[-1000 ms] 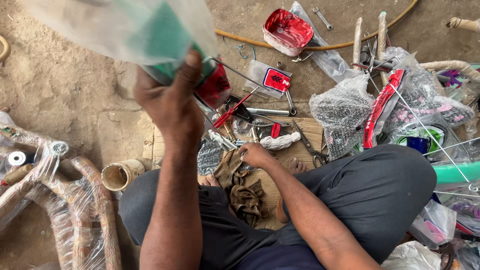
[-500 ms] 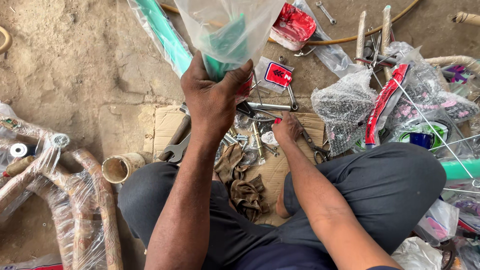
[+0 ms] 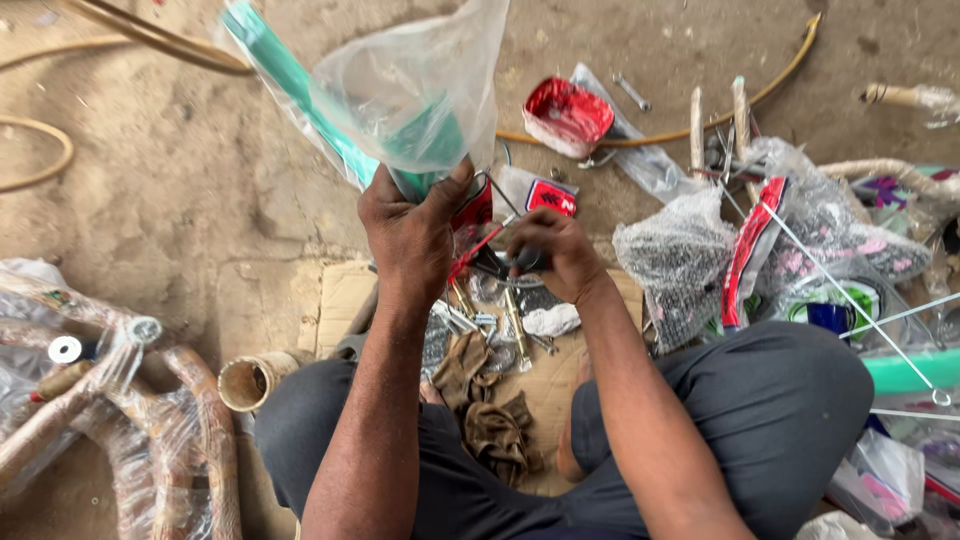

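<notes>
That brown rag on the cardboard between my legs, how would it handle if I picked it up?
The brown rag lies crumpled in soft folds, so it would probably hang limp. It looks thin, likely light. Lying flat on the cardboard, it should not roll.

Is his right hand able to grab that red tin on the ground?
Probably yes. The right hand sits just below the red tin, with only a small flat packet on the ground between. But its fingers already hold a dark tool.

Rag (image 3: 490,420) on cardboard (image 3: 545,395) between knees
</notes>
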`<state>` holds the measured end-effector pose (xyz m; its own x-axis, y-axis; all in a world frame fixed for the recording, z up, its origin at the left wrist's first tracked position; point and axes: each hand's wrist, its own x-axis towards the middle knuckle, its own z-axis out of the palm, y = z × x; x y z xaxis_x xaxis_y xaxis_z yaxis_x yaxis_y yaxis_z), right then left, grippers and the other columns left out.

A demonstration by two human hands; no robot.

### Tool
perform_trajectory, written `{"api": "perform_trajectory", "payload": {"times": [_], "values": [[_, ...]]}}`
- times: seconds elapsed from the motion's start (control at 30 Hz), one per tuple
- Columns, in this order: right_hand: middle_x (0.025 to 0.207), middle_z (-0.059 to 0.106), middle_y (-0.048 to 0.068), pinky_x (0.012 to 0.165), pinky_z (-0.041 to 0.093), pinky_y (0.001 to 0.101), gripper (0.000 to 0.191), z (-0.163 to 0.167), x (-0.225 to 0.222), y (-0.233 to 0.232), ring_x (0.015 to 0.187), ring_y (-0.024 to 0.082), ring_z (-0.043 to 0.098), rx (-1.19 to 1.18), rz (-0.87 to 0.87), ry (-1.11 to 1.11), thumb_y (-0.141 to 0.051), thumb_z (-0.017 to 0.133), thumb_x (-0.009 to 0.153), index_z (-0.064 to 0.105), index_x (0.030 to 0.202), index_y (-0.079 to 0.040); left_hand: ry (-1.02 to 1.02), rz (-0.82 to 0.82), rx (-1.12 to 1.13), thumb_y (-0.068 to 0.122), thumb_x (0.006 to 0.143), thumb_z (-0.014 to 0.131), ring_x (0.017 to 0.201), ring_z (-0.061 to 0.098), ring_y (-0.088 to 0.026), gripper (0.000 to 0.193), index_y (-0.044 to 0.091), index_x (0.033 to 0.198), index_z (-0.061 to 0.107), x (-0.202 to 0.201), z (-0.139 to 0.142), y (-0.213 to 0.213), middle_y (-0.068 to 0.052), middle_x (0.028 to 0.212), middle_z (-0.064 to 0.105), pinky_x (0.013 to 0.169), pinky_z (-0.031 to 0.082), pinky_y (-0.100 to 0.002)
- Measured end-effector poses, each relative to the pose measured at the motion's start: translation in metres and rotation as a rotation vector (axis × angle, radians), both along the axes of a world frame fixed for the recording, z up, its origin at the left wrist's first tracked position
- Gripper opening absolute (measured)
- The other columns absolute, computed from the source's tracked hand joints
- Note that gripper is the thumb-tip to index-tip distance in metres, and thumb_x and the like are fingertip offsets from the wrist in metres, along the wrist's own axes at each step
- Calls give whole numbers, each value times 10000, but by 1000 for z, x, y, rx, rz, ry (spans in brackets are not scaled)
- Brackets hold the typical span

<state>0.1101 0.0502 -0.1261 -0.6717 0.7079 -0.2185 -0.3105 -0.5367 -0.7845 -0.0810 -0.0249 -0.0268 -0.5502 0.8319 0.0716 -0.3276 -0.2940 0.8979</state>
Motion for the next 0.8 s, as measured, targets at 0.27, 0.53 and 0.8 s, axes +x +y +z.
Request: {"api": "perform_trajectory", "payload": {"times": [0.27, 0.53, 0.8], "values": [[1048, 719, 82, 764, 620, 285, 738, 76, -35, -11, 881, 129, 702, 966, 99, -636, -227, 919, 687, 587, 1316, -31, -248, -43, 217, 135, 948, 803, 956, 683, -185, 336, -62, 1179, 659, -21, 23, -9, -95, 1019, 727, 903, 572, -361], [963, 753, 63, 748, 591, 286, 498, 99, -33, -4, 852, 104, 677, 758, 88, -554, -286, 864, 802, 688, 1180, -13, 318, 61, -28, 132, 835, 831, 908, 710, -167, 424, -34, 1163, 621, 1, 16, -17, -86, 999, 733, 810, 593, -323], [891, 751, 205, 438, 571, 290, 401, 150, 20, 7, 694, 264, 716, 192, 133, -83, -273, 702, 905, 671, 1201, -3, 4, -13, 150, 206, 1033, 681, 916, 651, -99, 230, 8, 1149, 663, -8, -18, -14, -43, 1032, 727, 852, 553, -292]]}}
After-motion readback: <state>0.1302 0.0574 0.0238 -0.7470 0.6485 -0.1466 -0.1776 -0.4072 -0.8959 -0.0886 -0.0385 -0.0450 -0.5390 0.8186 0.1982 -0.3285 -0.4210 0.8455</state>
